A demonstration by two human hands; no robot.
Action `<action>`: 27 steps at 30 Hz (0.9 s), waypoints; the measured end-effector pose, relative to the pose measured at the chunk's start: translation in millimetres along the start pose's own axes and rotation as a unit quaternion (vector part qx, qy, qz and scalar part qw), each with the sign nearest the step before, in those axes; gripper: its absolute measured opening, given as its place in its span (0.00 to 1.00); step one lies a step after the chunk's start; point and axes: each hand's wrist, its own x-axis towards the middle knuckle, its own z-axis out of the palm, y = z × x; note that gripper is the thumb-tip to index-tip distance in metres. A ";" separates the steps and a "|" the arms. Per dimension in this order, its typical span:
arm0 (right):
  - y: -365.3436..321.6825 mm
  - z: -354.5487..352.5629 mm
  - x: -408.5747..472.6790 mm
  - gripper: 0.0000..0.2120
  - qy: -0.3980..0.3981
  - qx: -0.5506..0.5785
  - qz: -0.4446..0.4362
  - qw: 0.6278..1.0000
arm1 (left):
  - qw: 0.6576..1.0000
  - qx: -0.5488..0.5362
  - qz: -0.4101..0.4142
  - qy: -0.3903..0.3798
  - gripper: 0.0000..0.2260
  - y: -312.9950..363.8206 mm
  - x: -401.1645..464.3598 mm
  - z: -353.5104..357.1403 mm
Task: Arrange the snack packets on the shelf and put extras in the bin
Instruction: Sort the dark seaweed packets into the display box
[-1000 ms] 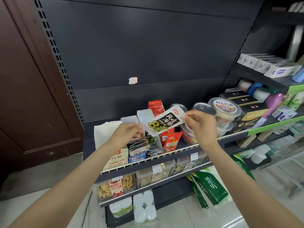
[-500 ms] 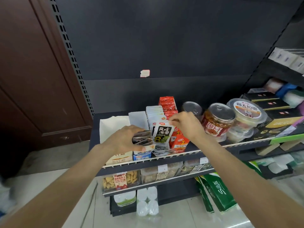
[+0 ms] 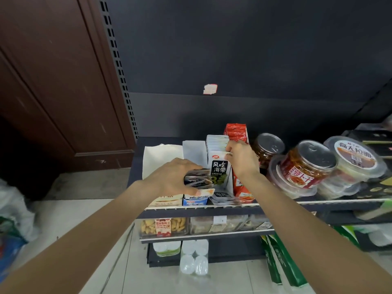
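A white snack packet [image 3: 220, 169] with black Chinese lettering stands upright at the front of a row of like packets [image 3: 217, 143] on the dark shelf [image 3: 199, 206]. My right hand [image 3: 240, 159] pinches the packet's top right corner. My left hand [image 3: 176, 177] grips a small stack of dark packets [image 3: 198, 180] just left of it. More loose packets [image 3: 223, 197] lie flat at the shelf's front rail. Red packets [image 3: 236, 131] stand behind and right of my right hand.
Jars with metal lids [image 3: 305, 164] and a round noodle tub [image 3: 356, 158] crowd the shelf on the right. A white paper bag [image 3: 161, 160] stands at the left end. Blue and beige cartons [image 3: 195, 200] sit at the front. Lower shelves hold biscuit boxes [image 3: 163, 225].
My right hand has swung the white packet from flat in the air down to upright at the front of the row. My left hand has dropped onto the dark packets.
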 end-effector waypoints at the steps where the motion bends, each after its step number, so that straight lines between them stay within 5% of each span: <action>1: 0.0 0.1 1.3 0.08 -0.005 -0.006 0.000 1.000 | 1.000 0.001 0.001 -0.003 0.30 0.2 0.3 -0.2; 19: 0.3 -8.4 -21.0 0.17 -0.007 -0.016 -0.008 1.000 | 1.000 0.017 -0.012 -0.017 0.31 5.7 -1.0 -1.8; 27: 3.0 -9.9 -17.2 0.10 -0.019 -0.029 -0.016 0.999 | 0.999 0.022 -0.015 -0.029 0.33 10.7 -0.1 0.7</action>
